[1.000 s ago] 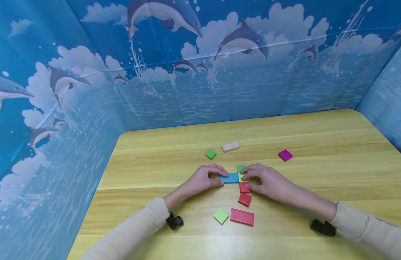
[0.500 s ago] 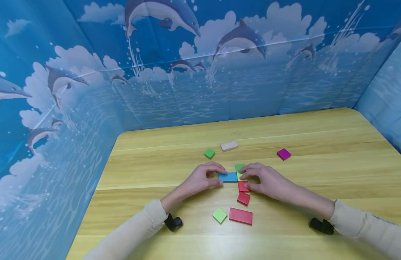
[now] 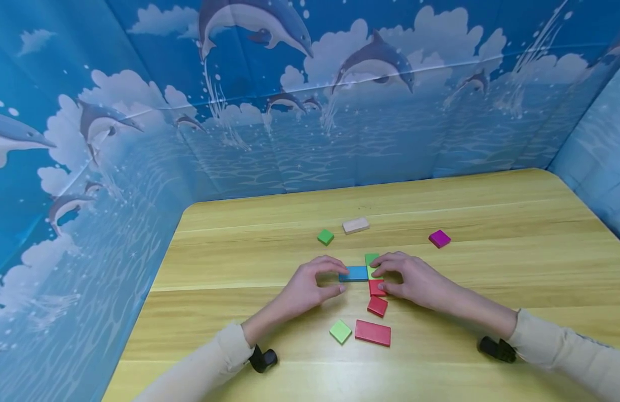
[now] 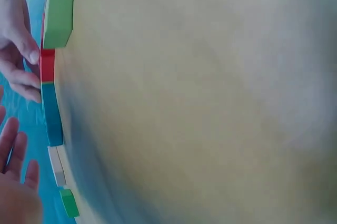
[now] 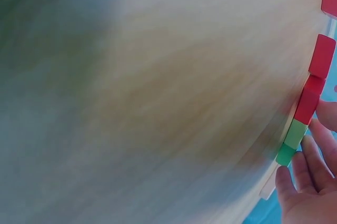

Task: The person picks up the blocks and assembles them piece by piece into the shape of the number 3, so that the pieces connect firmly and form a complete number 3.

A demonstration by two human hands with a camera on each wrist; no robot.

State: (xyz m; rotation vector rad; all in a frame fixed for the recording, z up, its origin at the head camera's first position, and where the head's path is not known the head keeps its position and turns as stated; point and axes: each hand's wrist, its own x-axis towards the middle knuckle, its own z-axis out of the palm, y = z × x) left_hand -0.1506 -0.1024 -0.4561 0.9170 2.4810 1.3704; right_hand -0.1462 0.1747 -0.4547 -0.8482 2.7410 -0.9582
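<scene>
In the head view a blue rectangular block (image 3: pixel 354 273) lies flat, its right end against a short column of a green block (image 3: pixel 372 259), a light green block (image 3: pixel 373 272) and a red block (image 3: pixel 376 287). My left hand (image 3: pixel 310 285) is at the blue block's left end, fingertips over its edge and thumb apart from it. Its fingers look spread in the left wrist view. My right hand (image 3: pixel 415 279) touches the column from the right, fingers by the green blocks and thumb at the red one. The fingers extend fairly straight in the right wrist view.
Just below the column sits a second red block (image 3: pixel 377 306). Nearer me lie a light green square (image 3: pixel 341 331) and a long red block (image 3: pixel 372 333). Farther back are a green square (image 3: pixel 325 237), a pale wooden block (image 3: pixel 356 225) and a purple square (image 3: pixel 439 238).
My left thumb has come away from the blue block and the hand has drawn slightly back to the left. The right hand and the blocks stay in place.
</scene>
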